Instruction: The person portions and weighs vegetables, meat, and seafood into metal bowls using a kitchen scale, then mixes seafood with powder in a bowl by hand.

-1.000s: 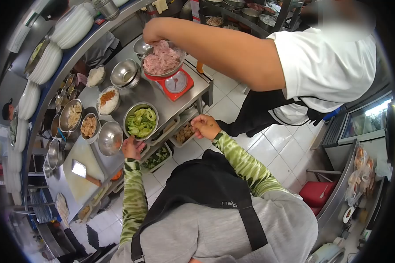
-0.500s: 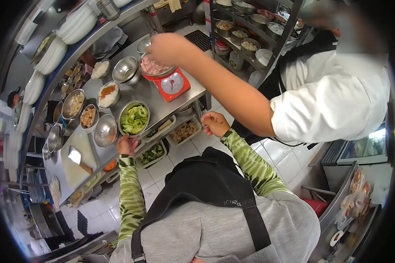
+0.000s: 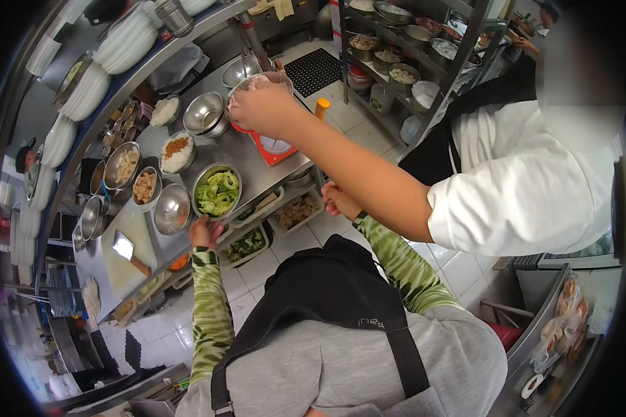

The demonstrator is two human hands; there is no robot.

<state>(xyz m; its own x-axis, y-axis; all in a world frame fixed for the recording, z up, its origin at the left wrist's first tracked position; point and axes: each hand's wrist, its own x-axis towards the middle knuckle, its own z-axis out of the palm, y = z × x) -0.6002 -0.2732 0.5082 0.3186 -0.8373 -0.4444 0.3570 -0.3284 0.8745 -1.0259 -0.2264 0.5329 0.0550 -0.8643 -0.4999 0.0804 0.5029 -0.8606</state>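
My left hand [image 3: 204, 233] is at the counter's front edge, just below a metal bowl of chopped green leaves [image 3: 217, 192]. Its fingers are apart and hold nothing; I cannot tell whether they touch the bowl. My right hand [image 3: 338, 200] hangs beyond the counter's corner with fingers curled in, partly covered by a co-worker's forearm [image 3: 368, 170]. Whatever those fingers hold, if anything, is hidden. The co-worker's hand [image 3: 266, 111] reaches into a bowl of pink meat [image 3: 240, 94] on a red kitchen scale [image 3: 278, 153], covering part of the dial.
An empty metal bowl [image 3: 170, 210], a bowl of rice with an orange topping [image 3: 177, 152] and a bowl of cut pieces [image 3: 145, 188] stand nearby. A broad-bladed scraper [image 3: 131, 253] lies on a cutting board [image 3: 121, 276]. Food trays [image 3: 245, 247] sit under the counter.
The co-worker's arm has swung lower and nearer, now covering part of the scale and my right hand. The view has shifted slightly. My hands stay about where they were.
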